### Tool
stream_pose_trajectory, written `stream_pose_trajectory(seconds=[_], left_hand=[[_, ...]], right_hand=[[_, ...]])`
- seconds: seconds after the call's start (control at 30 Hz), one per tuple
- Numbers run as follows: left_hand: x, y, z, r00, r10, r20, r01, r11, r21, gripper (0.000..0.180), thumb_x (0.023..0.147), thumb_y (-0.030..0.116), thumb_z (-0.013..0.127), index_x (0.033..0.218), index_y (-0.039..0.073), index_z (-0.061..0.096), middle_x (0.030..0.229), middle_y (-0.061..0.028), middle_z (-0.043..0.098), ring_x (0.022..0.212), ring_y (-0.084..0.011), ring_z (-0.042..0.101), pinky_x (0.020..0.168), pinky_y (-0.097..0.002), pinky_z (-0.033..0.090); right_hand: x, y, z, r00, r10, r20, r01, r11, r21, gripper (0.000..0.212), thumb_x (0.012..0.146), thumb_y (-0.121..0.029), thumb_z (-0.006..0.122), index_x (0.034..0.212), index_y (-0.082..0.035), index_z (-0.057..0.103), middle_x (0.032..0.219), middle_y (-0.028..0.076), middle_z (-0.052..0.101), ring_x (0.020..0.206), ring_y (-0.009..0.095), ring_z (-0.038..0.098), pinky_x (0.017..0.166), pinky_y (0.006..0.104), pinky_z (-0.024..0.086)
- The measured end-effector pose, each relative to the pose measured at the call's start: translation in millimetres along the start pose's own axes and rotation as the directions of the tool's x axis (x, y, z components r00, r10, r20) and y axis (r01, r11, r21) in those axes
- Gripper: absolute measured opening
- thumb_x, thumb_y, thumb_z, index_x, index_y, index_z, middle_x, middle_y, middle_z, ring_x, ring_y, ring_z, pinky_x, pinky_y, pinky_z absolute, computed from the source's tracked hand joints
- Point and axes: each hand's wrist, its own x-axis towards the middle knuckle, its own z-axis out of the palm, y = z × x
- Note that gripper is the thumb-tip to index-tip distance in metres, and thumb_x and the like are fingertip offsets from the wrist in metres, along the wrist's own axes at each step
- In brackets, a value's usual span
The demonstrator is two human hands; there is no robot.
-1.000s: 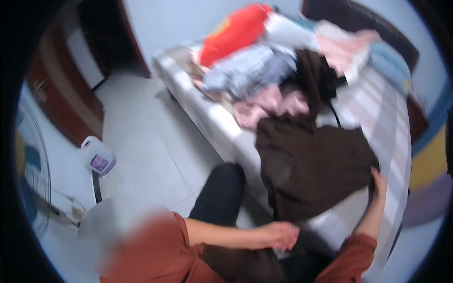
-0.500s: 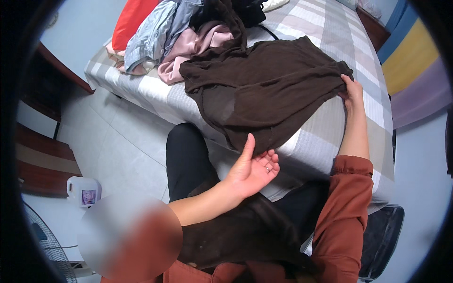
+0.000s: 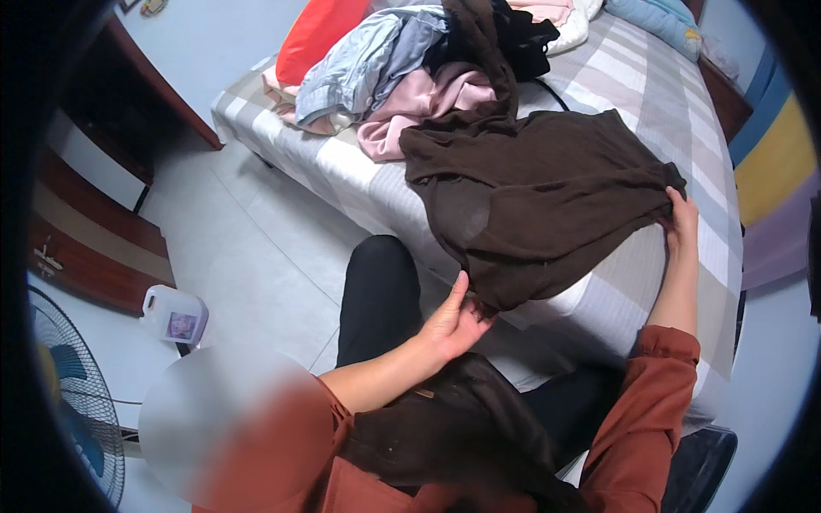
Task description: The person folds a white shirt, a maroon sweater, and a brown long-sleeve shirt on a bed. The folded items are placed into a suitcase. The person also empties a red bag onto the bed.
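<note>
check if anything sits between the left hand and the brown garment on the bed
Nothing visible does. The left hand is open at the garment, its fingertips touching the lower edge that hangs over the side of the bed. The right hand already grips the far edge. The clothes pile lies beyond, clear of both.

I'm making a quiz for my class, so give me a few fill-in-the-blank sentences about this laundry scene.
1. The right hand grips an edge of the ____ garment spread on the bed.
2. The left hand is at the garment's ____ edge, fingers open.
3. A ____ cushion lies at the far end of the clothes pile.
4. A white jug stands on the ____.

Missing words: brown; near; red; floor
</note>
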Motion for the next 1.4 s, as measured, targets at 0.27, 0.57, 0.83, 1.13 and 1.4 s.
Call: stream_pose_trajectory(seconds=[0.27, 0.57, 0.83, 1.13, 1.4], left_hand=[[-0.9, 18.4, 18.7, 0.977, 0.16, 0.141, -0.209, 0.843, 0.495, 0.051, 0.085, 0.044, 0.056, 0.115, 0.003, 0.051, 0.117, -0.0043, 0.056, 0.111, -0.016, 0.049, 0.095, -0.0308, 0.037], [-11.3, 39.5, 56.3, 0.992, -0.022, -0.121, 0.095, 0.765, 0.637, 0.069, 0.083, 0.052, 0.055, 0.121, -0.005, 0.047, 0.12, -0.0129, 0.054, 0.108, -0.0204, 0.053, 0.093, -0.0314, 0.042], [-14.8, 33.7, 90.7, 0.971, -0.108, -0.212, 0.211, 0.803, 0.557, 0.06, 0.078, 0.043, 0.065, 0.119, 0.001, 0.051, 0.117, -0.0107, 0.056, 0.103, -0.0233, 0.056, 0.088, -0.0344, 0.045], [-22.3, 38.3, 105.9, 0.994, 0.103, -0.036, -0.056, 0.765, 0.642, 0.039, 0.083, 0.022, 0.06, 0.114, 0.0, 0.051, 0.105, -0.0119, 0.06, 0.096, -0.0214, 0.059, 0.086, -0.0345, 0.047], [-29.0, 34.7, 104.8, 0.999, -0.033, -0.008, 0.033, 0.89, 0.455, 0.067, 0.082, 0.051, 0.057, 0.127, 0.003, 0.042, 0.124, -0.0129, 0.051, 0.109, -0.0236, 0.053, 0.096, -0.0375, 0.04]], right_hand=[[22.2, 5.3, -20.0, 0.99, -0.016, 0.142, 0.019, 1.0, -0.018, 0.032, 0.081, -0.02, 0.06, 0.108, -0.003, 0.056, 0.094, 0.007, 0.061, 0.083, 0.018, 0.059, 0.071, 0.0356, 0.05], [38.2, 18.5, -26.3, 0.986, 0.04, 0.161, -0.051, 0.997, 0.066, 0.037, 0.082, -0.021, 0.06, 0.113, -0.001, 0.053, 0.1, 0.012, 0.06, 0.087, 0.025, 0.061, 0.07, 0.0382, 0.053], [24.7, 6.7, -7.2, 0.971, -0.016, 0.237, -0.028, 0.983, 0.18, 0.037, 0.08, -0.01, 0.061, 0.114, 0.001, 0.053, 0.101, 0.012, 0.061, 0.088, 0.022, 0.06, 0.076, 0.0346, 0.051], [5.8, -12.1, -6.1, 0.983, 0.021, 0.183, -0.081, 0.941, 0.328, 0.022, 0.075, -0.012, 0.063, 0.094, -0.005, 0.056, 0.085, 0.006, 0.062, 0.074, 0.018, 0.06, 0.063, 0.0378, 0.05], [-15.3, -13.8, 7.2, 0.991, 0.061, 0.123, -0.089, 0.967, 0.237, 0.023, 0.076, -0.012, 0.062, 0.097, -0.006, 0.056, 0.084, 0.005, 0.061, 0.072, 0.018, 0.06, 0.055, 0.0337, 0.047]])
